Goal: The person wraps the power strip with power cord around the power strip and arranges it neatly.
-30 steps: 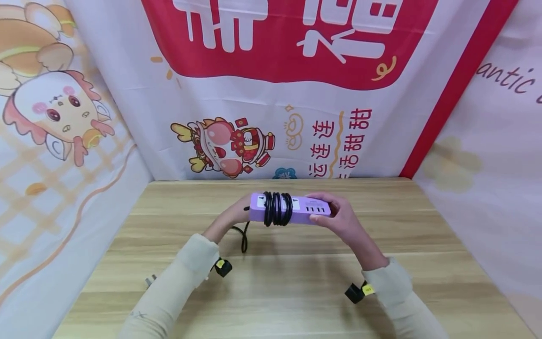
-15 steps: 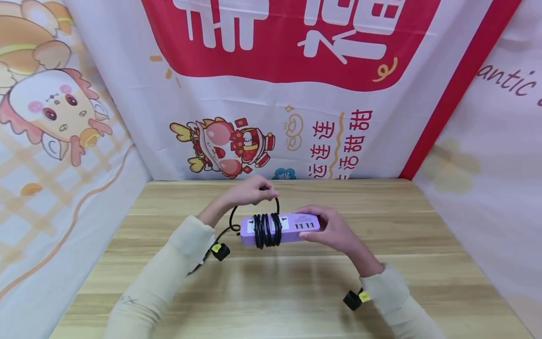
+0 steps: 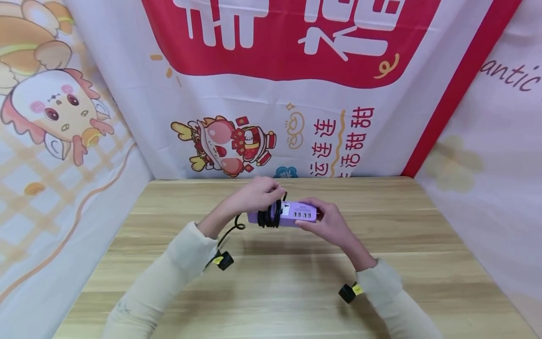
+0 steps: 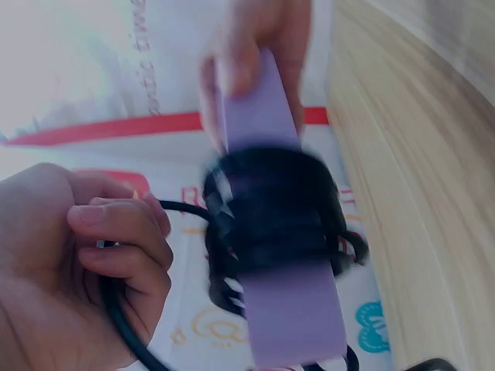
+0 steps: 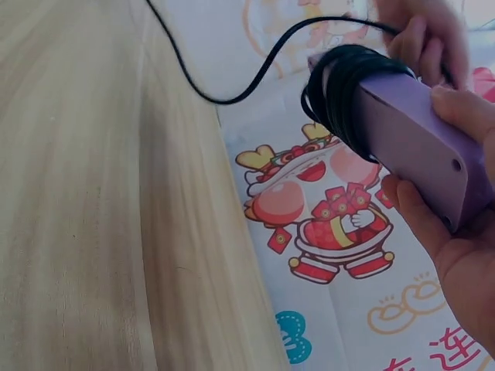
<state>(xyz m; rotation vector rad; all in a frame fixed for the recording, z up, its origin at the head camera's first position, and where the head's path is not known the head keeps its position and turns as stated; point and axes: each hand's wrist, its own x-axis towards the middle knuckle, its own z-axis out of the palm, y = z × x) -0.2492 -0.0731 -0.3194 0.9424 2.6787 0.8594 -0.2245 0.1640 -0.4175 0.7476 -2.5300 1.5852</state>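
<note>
A purple power strip (image 3: pixel 289 220) with white sockets and USB ports is held above the table. Several turns of its black cord (image 3: pixel 267 219) wrap around its left part. My right hand (image 3: pixel 329 223) grips the right end, thumb on the near side. My left hand (image 3: pixel 256 194) is at the strip's far left side in the head view. In the left wrist view, the curled fingers of the left hand (image 4: pixel 116 255) hold the cord, which runs from them to the wound turns (image 4: pixel 271 212). A loose length of cord (image 5: pixel 271 58) hangs from the left hand in the right wrist view.
A wooden table (image 3: pixel 271 292) lies beneath both hands. Printed cloth (image 3: pixel 237 94) stands behind it, with more cloth at the left (image 3: pixel 55 141) and right (image 3: pixel 487 155). Small black wrist cameras (image 3: pixel 226 260) with yellow labels hang under the sleeves.
The left hand came up from behind the strip with the cord, then shifted slightly right over its far side. The strip dipped, then rose again, still in the right hand.
</note>
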